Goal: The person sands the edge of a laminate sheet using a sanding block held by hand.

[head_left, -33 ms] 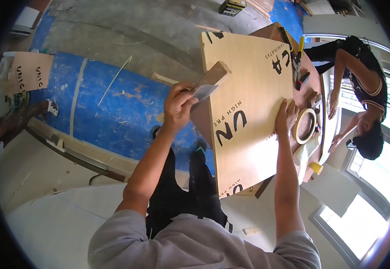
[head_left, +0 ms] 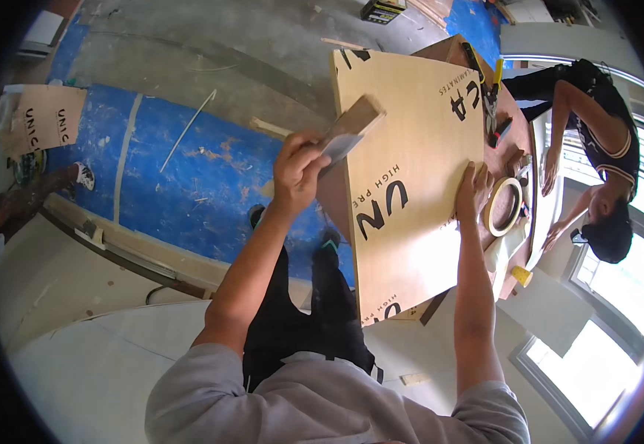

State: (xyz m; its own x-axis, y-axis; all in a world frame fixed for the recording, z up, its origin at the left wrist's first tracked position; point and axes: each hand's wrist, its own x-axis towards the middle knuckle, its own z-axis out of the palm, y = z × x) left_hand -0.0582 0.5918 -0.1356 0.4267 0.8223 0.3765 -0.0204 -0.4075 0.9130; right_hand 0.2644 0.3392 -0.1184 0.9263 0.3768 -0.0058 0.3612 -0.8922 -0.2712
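My left hand (head_left: 298, 169) is closed around a sanding block (head_left: 359, 122), a wooden block with a grey sheet wrapped on it. The block crosses the left edge of a pale wood-coloured laminate board (head_left: 425, 148) with black lettering; whether it touches that edge I cannot tell. On the board's right side my right hand (head_left: 473, 194) lies flat, fingers stretched out. Beside that hand a roll of tape (head_left: 490, 222) rests on the reddish-brown worktop (head_left: 510, 140) under the board.
Yellow-handled pliers (head_left: 493, 92) and other tools lie beyond the tape. A yellow cup-like piece (head_left: 521, 277) sits at the worktop's near right. A co-worker (head_left: 595, 133) leans in from the right. Blue sheeting (head_left: 189, 148) covers the floor at left, with another person's leg (head_left: 41, 189) there.
My left hand and the sanding block have shifted very slightly to the right, and the block looks blurred. The right hand stays in place on the board.
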